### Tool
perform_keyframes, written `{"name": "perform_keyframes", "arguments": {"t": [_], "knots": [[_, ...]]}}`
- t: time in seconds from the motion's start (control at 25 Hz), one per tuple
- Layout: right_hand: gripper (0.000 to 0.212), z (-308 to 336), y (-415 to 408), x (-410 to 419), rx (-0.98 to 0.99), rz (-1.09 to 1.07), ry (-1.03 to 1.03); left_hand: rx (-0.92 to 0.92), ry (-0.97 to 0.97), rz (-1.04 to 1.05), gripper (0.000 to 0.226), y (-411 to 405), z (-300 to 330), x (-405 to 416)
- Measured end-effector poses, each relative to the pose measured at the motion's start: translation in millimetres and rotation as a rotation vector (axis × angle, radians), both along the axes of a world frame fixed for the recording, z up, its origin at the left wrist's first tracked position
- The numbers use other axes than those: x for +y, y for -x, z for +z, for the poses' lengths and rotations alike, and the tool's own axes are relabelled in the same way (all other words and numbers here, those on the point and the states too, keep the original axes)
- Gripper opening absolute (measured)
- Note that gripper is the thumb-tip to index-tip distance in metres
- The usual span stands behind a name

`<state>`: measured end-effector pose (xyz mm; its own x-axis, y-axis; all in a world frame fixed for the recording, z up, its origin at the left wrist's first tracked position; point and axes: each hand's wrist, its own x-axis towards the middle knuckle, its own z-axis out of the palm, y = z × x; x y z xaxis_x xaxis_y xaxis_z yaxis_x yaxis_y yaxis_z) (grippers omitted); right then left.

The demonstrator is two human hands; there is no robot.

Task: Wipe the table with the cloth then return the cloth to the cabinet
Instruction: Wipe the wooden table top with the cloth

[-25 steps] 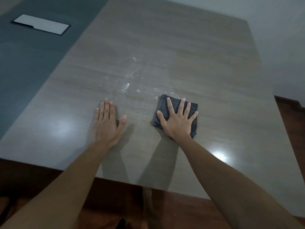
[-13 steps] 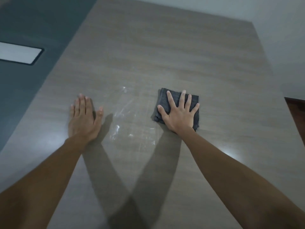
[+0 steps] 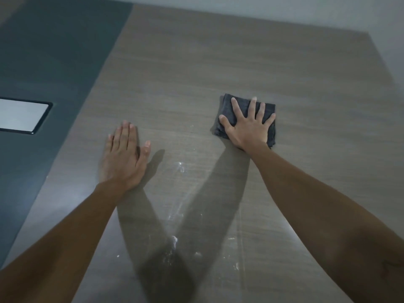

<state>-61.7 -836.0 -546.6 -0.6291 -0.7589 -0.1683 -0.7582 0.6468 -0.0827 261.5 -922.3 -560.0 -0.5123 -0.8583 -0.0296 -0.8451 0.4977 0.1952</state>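
A folded dark grey cloth (image 3: pixel 225 106) lies flat on the wood-grain table (image 3: pixel 218 62). My right hand (image 3: pixel 248 125) presses down on the cloth with fingers spread straight, covering most of it. My left hand (image 3: pixel 124 154) rests flat on the bare tabletop to the left, fingers together and straight. Wet streaks and white specks (image 3: pixel 175 239) show on the table between my forearms, nearer to me than the cloth. No cabinet is in view.
A dark blue-grey floor (image 3: pixel 43 62) runs along the table's left edge, with a pale rectangular panel (image 3: pixel 19 114) set in it. A light wall (image 3: pixel 328 14) stands behind the table's far and right edges.
My right hand has pushed the cloth farther away across the table, past the wet patch, which now lies nearer me. My left hand has also slid forward, flat on the table.
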Motion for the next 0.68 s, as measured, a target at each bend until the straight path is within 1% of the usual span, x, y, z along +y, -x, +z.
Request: {"name": "perform_keyframes", "arguments": {"t": [0.16,0.28,0.48,0.68], "knots": [[0.078,0.5,-20.0,-24.1,0.003,0.060,0.006,-0.033,0.004,-0.035,0.087,9.4,-2.2,-18.3],[0.076,-2.5,-42.3,-8.0,-0.001,0.119,0.029,-0.033,-0.003,-0.032,0.089,8.6,-1.4,-16.6],[0.075,-7.3,-84.7,46.2,0.018,0.100,0.051,-0.003,-0.015,-0.058,0.092,6.6,0.0,-1.8],[0.077,-6.0,-134.0,114.9,0.029,0.075,0.056,0.004,-0.029,-0.151,0.086,-37.7,0.6,54.0]]}}
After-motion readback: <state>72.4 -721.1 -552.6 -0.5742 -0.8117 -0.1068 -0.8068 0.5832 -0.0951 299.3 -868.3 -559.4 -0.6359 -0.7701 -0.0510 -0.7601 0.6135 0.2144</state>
